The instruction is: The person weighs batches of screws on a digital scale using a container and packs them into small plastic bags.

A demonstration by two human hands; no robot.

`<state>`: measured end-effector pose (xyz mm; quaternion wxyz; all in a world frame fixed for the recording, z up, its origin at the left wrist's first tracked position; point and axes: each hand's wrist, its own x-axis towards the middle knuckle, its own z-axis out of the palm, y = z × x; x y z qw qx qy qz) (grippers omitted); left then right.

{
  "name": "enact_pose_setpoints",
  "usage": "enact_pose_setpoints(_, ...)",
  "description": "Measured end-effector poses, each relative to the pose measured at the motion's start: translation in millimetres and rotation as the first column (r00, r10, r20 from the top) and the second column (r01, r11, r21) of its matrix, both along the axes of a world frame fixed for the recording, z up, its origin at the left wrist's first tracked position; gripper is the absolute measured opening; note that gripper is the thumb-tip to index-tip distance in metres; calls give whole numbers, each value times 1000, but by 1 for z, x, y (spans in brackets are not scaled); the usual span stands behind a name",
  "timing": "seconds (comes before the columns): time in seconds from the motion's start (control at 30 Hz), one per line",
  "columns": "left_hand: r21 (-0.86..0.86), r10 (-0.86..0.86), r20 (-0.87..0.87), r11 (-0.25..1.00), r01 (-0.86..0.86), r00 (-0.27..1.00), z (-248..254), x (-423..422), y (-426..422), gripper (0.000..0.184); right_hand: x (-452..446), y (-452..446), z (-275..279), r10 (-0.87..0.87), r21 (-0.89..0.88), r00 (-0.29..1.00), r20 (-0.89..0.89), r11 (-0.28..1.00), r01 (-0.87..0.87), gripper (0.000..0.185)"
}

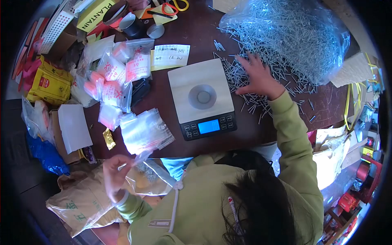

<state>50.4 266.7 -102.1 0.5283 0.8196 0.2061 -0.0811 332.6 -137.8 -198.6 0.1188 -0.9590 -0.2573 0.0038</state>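
Note:
My right hand [261, 77] hovers at the left edge of a heap of screws or nails [281, 79], fingers spread and thumb apart. No piece shows in its grasp. My left hand [115, 173] is closed at the table's front edge, pinching the end of a clear plastic bag [143, 156]. Just above it lies a stack of clear zip bags [143, 132]. Between my hands stands a digital scale [200, 71] with a lit blue display, carrying a small round cup [202, 96] on its plate. The cup's contents are too unclear to name.
A large clear bag [286, 32] spills metal pieces at the back right. Filled zip bags [112, 79] and a handwritten note [170, 56] lie left of the scale. Scissors [169, 9] lie at the back. A brown sack [85, 204] stands at lower left.

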Motion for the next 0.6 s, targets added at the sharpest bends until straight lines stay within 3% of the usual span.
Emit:
enact_pose_setpoints(0.13,375,-67,-433,893,248,899,-6,-23,22,18,-8,13,-4,48,0,999,-23,999,-48,79)
enact_pose_setpoints(0.23,362,-45,-206,925,119,977,-22,-16,8,21,-6,10,-16,110,146,991,-72,984,-99,68)
enact_pose_setpoints(0.37,231,-65,-121,969,92,991,-28,11,-13,22,0,-6,-22,174,308,985,-10,937,-162,49)
enact_pose_setpoints(0.57,253,-125,-29,959,128,992,-34,29,-29,20,17,-27,-11,93,590,971,-222,806,58,36)
enact_pose_setpoints(0.6,264,-128,-27,956,131,991,-34,30,-30,20,23,-34,-6,91,566,924,-371,811,147,38)
